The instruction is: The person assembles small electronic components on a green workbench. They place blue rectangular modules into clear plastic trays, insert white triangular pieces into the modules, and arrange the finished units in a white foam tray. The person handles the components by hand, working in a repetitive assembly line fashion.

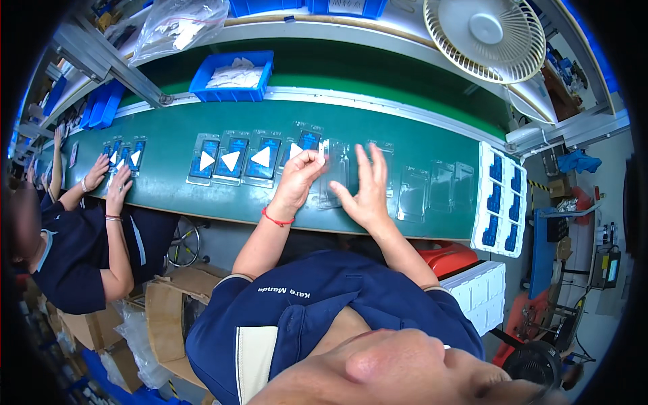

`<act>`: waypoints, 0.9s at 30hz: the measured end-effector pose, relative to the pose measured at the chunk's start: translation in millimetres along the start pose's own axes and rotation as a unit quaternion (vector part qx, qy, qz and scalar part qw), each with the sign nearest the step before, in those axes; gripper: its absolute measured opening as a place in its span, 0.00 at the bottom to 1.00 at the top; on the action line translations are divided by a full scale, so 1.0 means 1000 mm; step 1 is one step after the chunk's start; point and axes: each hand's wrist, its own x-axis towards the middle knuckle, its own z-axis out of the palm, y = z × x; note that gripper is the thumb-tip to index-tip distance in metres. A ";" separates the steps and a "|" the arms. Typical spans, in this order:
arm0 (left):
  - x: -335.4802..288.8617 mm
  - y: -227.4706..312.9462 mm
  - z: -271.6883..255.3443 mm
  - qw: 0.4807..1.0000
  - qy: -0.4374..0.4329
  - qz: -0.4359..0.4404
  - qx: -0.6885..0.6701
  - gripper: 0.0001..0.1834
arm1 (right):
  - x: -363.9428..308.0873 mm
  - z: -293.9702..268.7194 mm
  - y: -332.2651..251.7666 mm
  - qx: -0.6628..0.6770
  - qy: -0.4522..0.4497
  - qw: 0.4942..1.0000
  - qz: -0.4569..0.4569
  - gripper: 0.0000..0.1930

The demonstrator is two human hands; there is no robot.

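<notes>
My left hand (302, 179) is closed in a pinch, and a thin white piece (322, 150) shows at its fingertips. Just beyond it lies a clear blister pack (310, 139) with a dark blue insert, its white triangle partly covered by my fingers. My right hand (368, 192) has its fingers apart, over clear plastic blister shells (333, 172); whether it touches them I cannot tell. To the left, three more blister packs (262, 162) with blue inserts and white triangles stand in a row. Bare clear shells (413, 192) lie to the right.
A white tray (482, 196) with several blue pieces sits at the bench's right end. Beyond the green bench (169, 145) edge stands a blue bin (266, 77) of white pieces. A fan (486, 30) is at the upper right. A co-worker's hands (119, 185) work at the left.
</notes>
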 end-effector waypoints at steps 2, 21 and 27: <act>0.000 0.003 0.000 1.000 -0.010 0.000 0.013 0.02 | 0.002 0.014 -0.007 0.094 -0.026 0.995 -0.016 0.43; -0.013 0.029 -0.022 0.876 0.135 0.146 0.439 0.25 | -0.043 -0.057 0.045 -0.133 -0.009 0.991 -0.030 0.45; -0.047 0.029 0.012 0.678 -0.079 0.191 0.706 0.50 | -0.087 -0.108 0.111 -0.225 -0.067 0.969 0.074 0.51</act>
